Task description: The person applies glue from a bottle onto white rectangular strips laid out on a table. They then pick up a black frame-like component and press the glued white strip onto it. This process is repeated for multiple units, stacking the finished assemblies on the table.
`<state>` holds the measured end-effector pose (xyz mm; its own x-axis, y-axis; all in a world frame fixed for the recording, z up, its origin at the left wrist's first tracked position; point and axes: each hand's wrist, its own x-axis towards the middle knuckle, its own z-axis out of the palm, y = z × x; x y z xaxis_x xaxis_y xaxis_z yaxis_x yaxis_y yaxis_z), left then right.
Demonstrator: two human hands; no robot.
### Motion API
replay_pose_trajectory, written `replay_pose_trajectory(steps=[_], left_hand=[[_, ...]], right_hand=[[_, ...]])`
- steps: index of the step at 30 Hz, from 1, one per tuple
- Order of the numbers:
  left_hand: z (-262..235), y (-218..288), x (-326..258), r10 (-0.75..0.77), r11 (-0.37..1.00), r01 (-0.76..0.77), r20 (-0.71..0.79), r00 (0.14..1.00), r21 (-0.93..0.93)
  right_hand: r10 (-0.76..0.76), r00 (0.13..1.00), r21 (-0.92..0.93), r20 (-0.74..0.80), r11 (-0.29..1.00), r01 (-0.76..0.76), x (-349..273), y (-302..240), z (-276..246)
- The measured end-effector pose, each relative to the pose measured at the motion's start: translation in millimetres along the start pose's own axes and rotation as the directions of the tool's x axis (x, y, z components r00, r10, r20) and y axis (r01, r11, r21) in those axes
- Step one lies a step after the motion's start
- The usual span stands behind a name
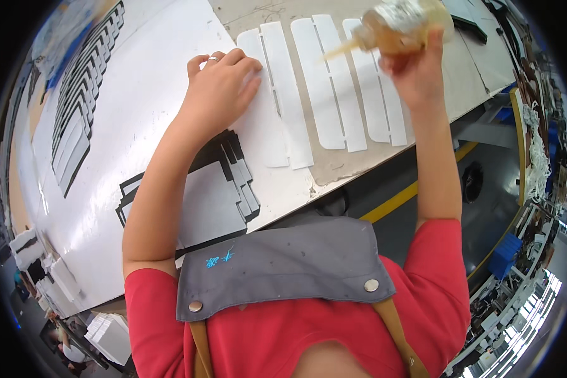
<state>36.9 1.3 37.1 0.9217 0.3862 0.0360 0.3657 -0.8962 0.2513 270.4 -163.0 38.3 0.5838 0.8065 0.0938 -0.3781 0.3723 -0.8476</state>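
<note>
In my right hand (417,79) is a squeeze bottle (400,28) of amber liquid with a silvery wrapping. It is tilted, and its thin nozzle points left over the white strips. My left hand (223,85), with a ring on one finger, is at the upper left edge of the leftmost pair of white strips (290,94). Its fingers are bent and apart, with nothing visible in them. To the right lie a middle pair (329,85) and a right pair (390,110), partly hidden by the bottle and hand. Narrow slots run between the strips.
Under my left forearm lies a stack of white and black-edged panels (214,205). A long overlapping row of similar pieces (79,132) runs along the far left of the table (151,82). A dark object (469,28) lies at the upper right. Past the table's near edge is floor with a yellow line (390,203).
</note>
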Motion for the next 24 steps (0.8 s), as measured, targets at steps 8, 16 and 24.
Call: replay_pose_trajectory(steps=[8,16,24], left_hand=[[1.3,36.1,6.6,0.102,0.993,-0.107,-0.083,0.991,-0.057],[24.5,47.3,6.1,0.183,0.98,-0.187,-0.065,0.981,-0.062],[28.4,49.0,6.9,0.182,0.983,-0.182,-0.088,0.979,-0.002]], right_hand=[[-0.278,0.96,-0.505,-0.025,0.832,0.228,88.7,20.0,-10.7],[-0.284,0.956,-0.546,-0.073,0.813,0.2,102.3,33.7,-19.3],[-0.247,0.968,-0.551,-0.036,0.813,0.186,64.8,23.9,-13.8]])
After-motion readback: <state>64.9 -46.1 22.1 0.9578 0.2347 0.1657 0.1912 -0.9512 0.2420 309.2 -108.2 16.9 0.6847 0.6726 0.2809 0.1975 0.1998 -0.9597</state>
